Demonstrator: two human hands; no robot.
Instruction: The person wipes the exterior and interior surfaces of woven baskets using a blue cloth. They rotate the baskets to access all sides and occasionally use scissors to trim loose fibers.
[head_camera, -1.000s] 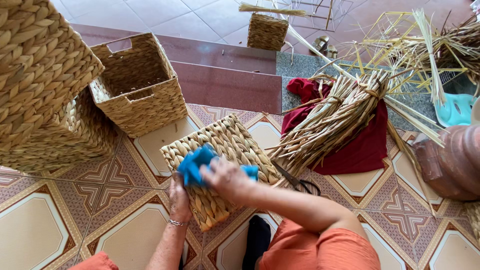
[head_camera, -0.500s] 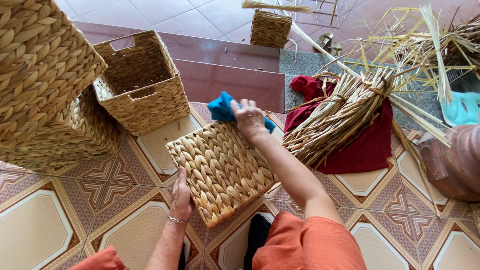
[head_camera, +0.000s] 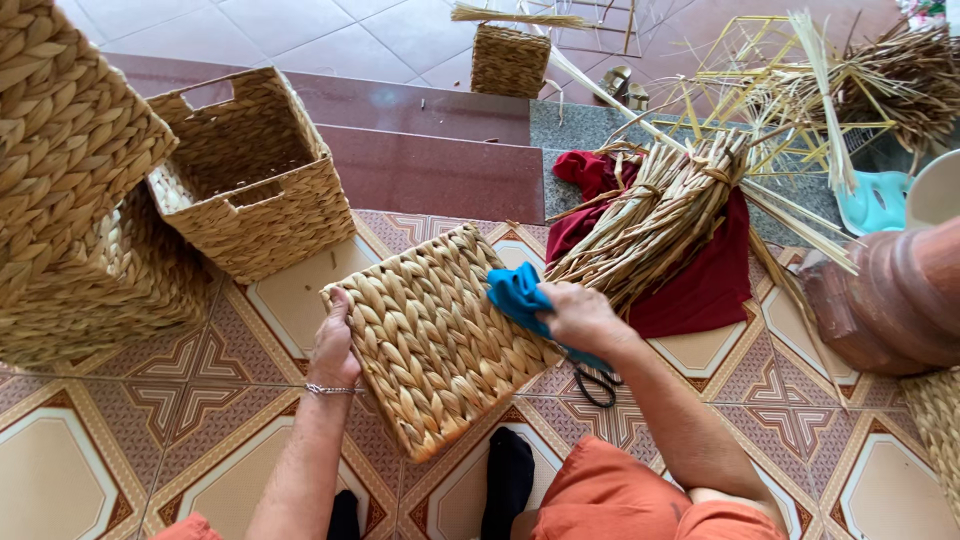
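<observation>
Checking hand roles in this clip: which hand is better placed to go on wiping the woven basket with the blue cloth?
The right hand: it already grips the blue cloth against the right edge of the woven basket. The left hand holds the basket's left edge, steadying it.

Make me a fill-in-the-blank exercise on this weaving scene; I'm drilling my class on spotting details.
1. The right hand presses a ____ cloth onto the woven panel.
2. The left hand grips the panel's ____ edge.
3. Black ____ lie on the floor tiles under the right forearm.
4. The reed bundle rests on a ____ fabric.

Missing words: blue; left; scissors; red
</observation>
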